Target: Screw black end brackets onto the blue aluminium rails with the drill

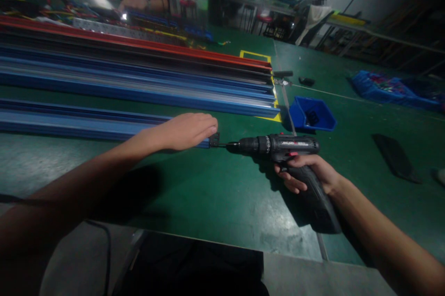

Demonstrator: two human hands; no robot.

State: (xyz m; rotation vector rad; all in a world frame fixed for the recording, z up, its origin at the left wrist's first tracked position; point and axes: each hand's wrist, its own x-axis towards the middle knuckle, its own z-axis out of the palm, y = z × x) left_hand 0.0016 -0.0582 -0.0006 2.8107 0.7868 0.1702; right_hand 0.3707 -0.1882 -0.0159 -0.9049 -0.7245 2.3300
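Blue rail (86,122), lone one, lying across left-middle of frame on green table (225,194), right end near center. Held down near that end under left hand (191,130), fingers bent over it, thumb hard to make out. Black end piece (215,138) right at rail tip, just past the fingers. Thin bit (222,144) running left from black power drill (294,143) to end piece; can't tell if seated. Drill right of center, barrel roughly level, handle slanting to lower right, gripped by right hand (325,173), index finger by trigger. Hands well apart, one on rail, one on drill.

Upper left to center: blue rails (139,87) side by side, red rail (174,48) along far edge, right ends over yellow outline (255,54). Just right of those: blue bin (328,120), dark parts inside. Right side: black flat piece (396,157). Upper right: blue trays (361,91), contents blurred. Top left: co-worker's hand (134,3) above coloured wires, also blurred.
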